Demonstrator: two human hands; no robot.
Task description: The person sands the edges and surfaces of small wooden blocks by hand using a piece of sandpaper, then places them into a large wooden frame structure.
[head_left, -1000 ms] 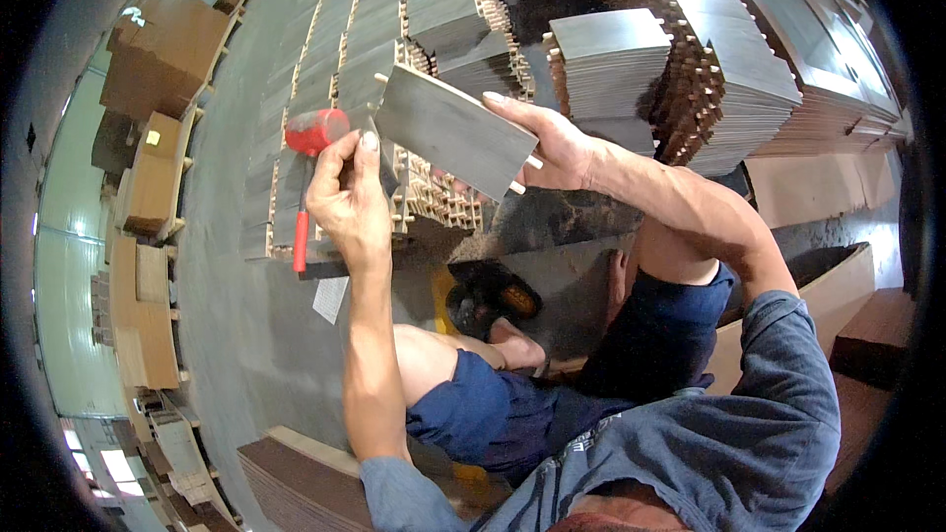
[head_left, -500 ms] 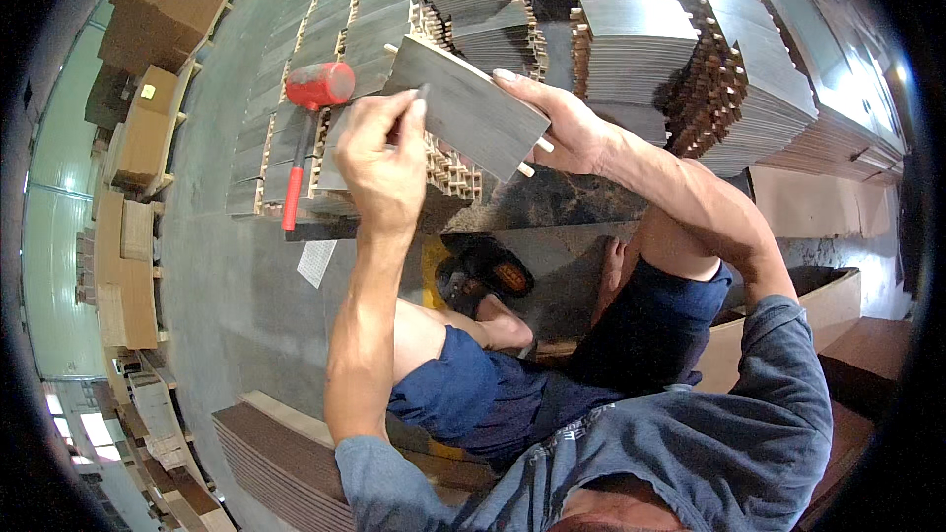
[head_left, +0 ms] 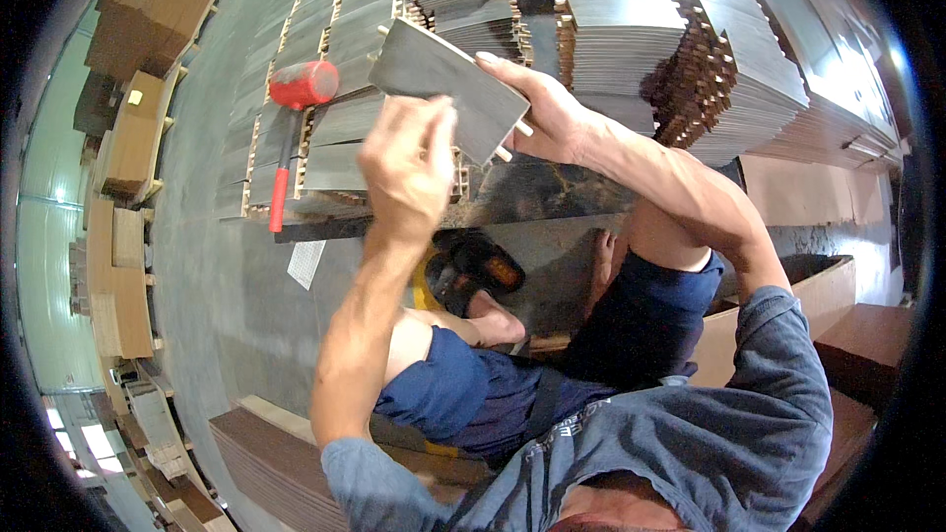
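My right hand [head_left: 552, 113] grips a grey wooden board [head_left: 455, 84] by its right end, thumb on the near face and fingers behind. Pale dowels [head_left: 505, 152] stick out of the board's short ends. It is tilted, its face turned towards me. Over that face is my left hand [head_left: 409, 153], thumb and fingers pinched together and blurred by motion; what they pinch, a small dark thing, is hard to make out. To the left, a red-headed mallet [head_left: 304, 86] with a red and black handle lies on stacked boards [head_left: 345, 163].
More stacks of grey boards [head_left: 621, 49] with dowelled ends stand ahead and right. Cardboard boxes [head_left: 123, 286] sit on pallets along the left. A paper sheet [head_left: 305, 264] lies on the floor, brown boards [head_left: 266, 453] are stacked at lower left, and an open carton [head_left: 778, 320] stands right.
My left hand has shifted right and a little down across the board's face. The board has moved slightly left and up in the view, still held by my right hand.
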